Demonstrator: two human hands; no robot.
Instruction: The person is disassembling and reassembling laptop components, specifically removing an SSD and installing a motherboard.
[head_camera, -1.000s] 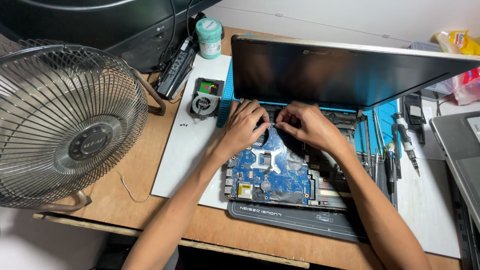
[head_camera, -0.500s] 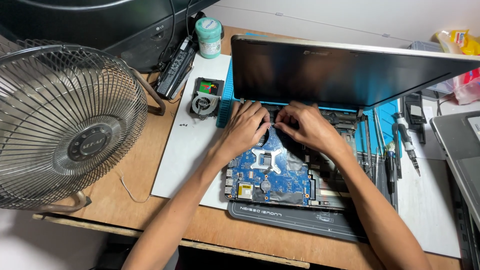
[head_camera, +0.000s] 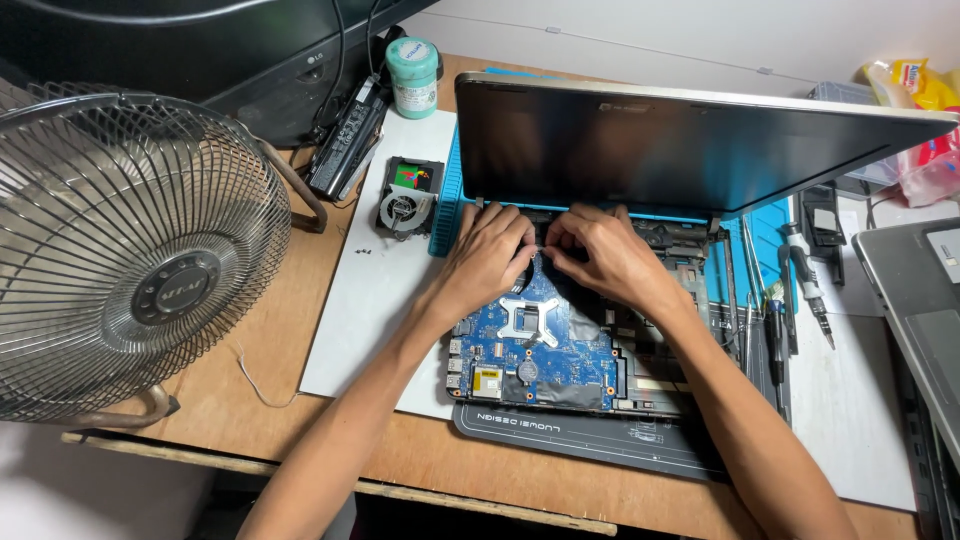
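An opened laptop lies on the desk with its blue motherboard (head_camera: 540, 345) bare and its dark lid (head_camera: 690, 145) tilted up at the back. My left hand (head_camera: 487, 255) and my right hand (head_camera: 603, 255) meet at the far edge of the board, just under the lid. Their fingertips are pinched close together on a small part near the hinge, too small to make out. A square silver bracket (head_camera: 527, 319) sits on the board just in front of both hands.
A metal desk fan (head_camera: 120, 250) fills the left. A small cooling fan (head_camera: 405, 195), a black power brick (head_camera: 345, 135) and a green jar (head_camera: 413, 75) lie at the back left. Screwdrivers (head_camera: 805, 285) lie on the right beside another grey laptop (head_camera: 920, 310).
Both hands stay at the board's far edge; the fingers have shifted only slightly.
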